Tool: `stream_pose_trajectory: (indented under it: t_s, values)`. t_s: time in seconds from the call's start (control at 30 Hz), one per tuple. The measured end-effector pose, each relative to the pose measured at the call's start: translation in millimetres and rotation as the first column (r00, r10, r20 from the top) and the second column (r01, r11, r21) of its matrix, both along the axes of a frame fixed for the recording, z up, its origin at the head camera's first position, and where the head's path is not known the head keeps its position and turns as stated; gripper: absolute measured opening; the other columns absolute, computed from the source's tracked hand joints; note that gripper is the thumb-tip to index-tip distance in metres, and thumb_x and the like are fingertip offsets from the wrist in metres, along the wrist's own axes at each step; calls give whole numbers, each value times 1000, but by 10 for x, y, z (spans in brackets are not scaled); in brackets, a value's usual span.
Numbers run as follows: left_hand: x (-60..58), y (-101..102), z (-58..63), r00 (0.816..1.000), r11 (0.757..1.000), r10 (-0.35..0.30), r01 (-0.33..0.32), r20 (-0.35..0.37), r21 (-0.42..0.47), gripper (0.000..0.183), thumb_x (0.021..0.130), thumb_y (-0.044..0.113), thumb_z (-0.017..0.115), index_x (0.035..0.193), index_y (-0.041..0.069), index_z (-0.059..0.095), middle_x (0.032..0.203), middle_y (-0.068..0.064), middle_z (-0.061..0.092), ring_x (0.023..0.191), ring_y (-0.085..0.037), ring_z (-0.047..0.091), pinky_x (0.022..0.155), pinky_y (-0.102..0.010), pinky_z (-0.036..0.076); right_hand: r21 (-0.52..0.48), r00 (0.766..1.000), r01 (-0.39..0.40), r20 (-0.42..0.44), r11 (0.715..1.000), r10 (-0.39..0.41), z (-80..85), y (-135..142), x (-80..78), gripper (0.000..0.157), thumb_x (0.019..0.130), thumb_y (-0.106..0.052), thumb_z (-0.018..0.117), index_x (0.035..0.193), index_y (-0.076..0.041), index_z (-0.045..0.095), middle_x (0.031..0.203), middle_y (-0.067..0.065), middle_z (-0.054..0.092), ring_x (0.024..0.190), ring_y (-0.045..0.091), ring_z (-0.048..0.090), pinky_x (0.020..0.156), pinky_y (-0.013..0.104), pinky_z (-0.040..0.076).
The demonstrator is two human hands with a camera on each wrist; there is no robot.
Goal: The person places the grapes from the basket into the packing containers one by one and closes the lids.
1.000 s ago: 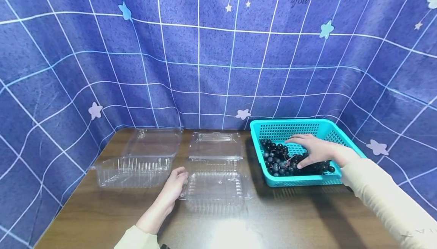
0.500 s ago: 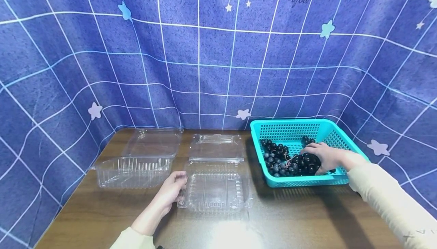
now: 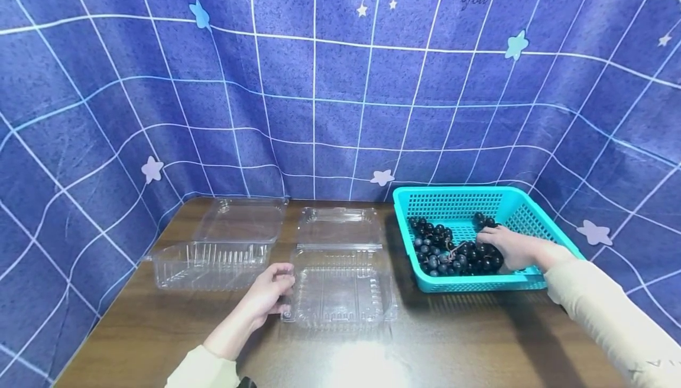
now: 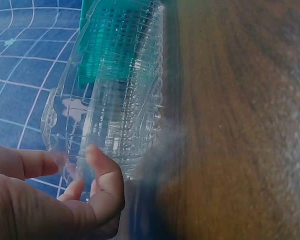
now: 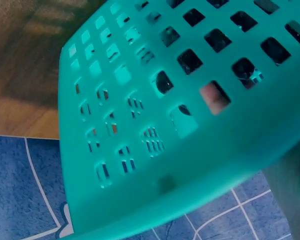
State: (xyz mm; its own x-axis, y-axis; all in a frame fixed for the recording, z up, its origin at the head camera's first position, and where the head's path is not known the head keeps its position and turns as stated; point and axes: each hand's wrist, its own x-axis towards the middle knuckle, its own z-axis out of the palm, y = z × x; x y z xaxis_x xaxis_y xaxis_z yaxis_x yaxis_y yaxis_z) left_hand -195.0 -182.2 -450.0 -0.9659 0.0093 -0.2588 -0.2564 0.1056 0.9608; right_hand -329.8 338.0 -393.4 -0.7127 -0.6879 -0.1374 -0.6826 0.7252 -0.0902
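Note:
A clear plastic clamshell container (image 3: pixel 340 299) sits with its lid folded back in the middle of the table. At its left edge is my left hand (image 3: pixel 268 293), whose thumb and fingers pinch the rim. The left wrist view has the hand (image 4: pixel 65 195) close up beside the ribbed wall of the clamshell container (image 4: pixel 125 115). To the right, my right hand (image 3: pixel 508 247) reaches into a turquoise basket (image 3: pixel 532 284) and grips the right end of a bunch of dark grapes (image 3: pixel 468 258). The basket wall (image 5: pixel 155 175) hides most of that hand in the right wrist view; a fingertip (image 5: pixel 215 97) shows through a hole.
A second clear clamshell container (image 3: pixel 213 270) stands opened at the left, its lid lying back towards the curtain. A blue curtain (image 3: pixel 340 110) with a white grid and stars borders the wooden table (image 3: pixel 298 364) at the back and sides.
My right hand has gone from spread above the grapes to lower at their right end, its fingers closing round them. The left hand stays at the clamshell's edge, having shifted slightly.

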Motion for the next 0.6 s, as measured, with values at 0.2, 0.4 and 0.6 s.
stream_pose_trajectory:
  t_s: [0.2,0.4,0.6]
  values:
    - [-26,5,-11,999,999,39,-40,13,29,48,89,8,54,135,3,40,122,-21,47,95,-26,50,65,-29,54,10,1000,7,1,1000,-7,35,-22,49,74,60,0,80,127,5,51,132,32,44,119,60,34,88,63,44]
    - [-28,-7,6,998,998,58,-58,5,33,47,90,9,56,135,4,42,117,-17,50,90,-23,51,66,-30,55,40,999,46,-2,998,-46,57,-43,54,75,59,2,79,129,2,51,135,32,41,120,63,29,81,58,50]
    - [4,-26,35,998,997,63,-63,-1,47,49,90,12,59,136,4,42,116,-16,51,94,-24,53,68,-30,56,63,998,65,-27,996,-63,75,-69,57,76,59,0,81,129,0,52,136,32,40,120,60,34,73,52,53]
